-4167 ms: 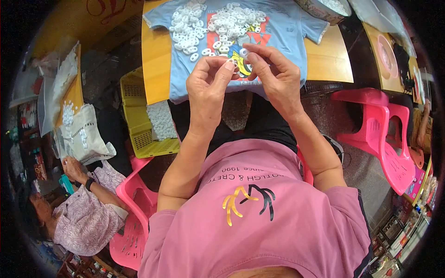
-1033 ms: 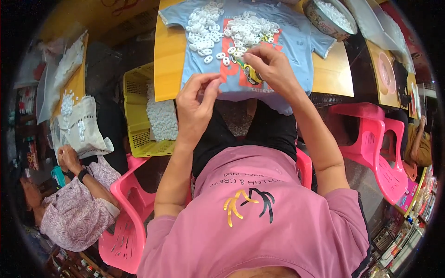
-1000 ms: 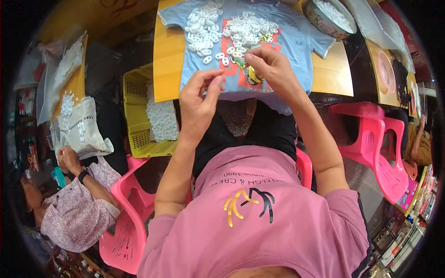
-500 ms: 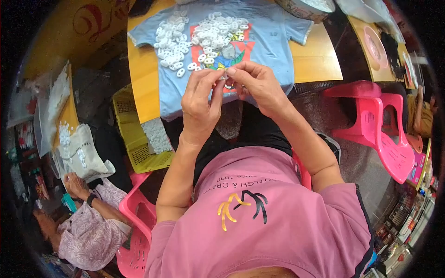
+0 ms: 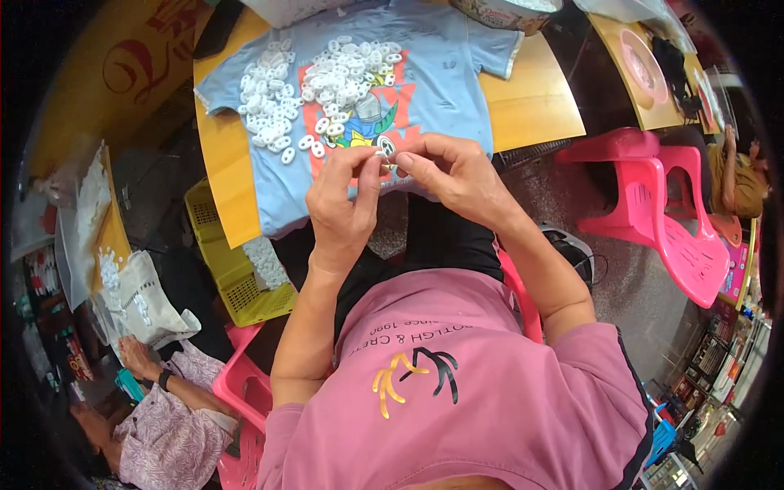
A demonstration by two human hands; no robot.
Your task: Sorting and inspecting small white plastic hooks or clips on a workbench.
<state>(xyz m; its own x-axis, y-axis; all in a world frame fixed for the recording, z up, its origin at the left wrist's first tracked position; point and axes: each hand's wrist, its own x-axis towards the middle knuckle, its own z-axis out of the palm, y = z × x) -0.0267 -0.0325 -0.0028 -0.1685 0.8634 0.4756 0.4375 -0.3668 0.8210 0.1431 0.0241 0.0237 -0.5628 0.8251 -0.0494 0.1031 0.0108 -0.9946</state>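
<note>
My left hand [image 5: 343, 200] pinches a small white piece [image 5: 380, 153] between thumb and forefinger, above the near part of a light blue T-shirt [image 5: 278, 196]. Right beside it, my right hand [image 5: 461, 181] has thumb and fingers closed at the same spot. Whatever those right fingertips hold is too small to make out. Beyond both hands, two loose heaps of small white oval plastic pieces with two holes [image 5: 269, 94] lie on the shirt, partly over its coloured print. A few single pieces [image 5: 317, 149] rest at the heaps' near edge.
Under the shirt is a yellow wooden table [image 5: 539, 106], with a round tub [image 5: 510, 15] at its far side. A yellow crate [image 5: 233, 269] holding a bag of white pieces stands at left. Pink chairs [image 5: 645, 188] are at right. Another person's hand [image 5: 139, 359] is at lower left.
The view has shifted, so the table and heaps sit further left. My fingertips have parted slightly, and the small white piece shows more clearly between them.
</note>
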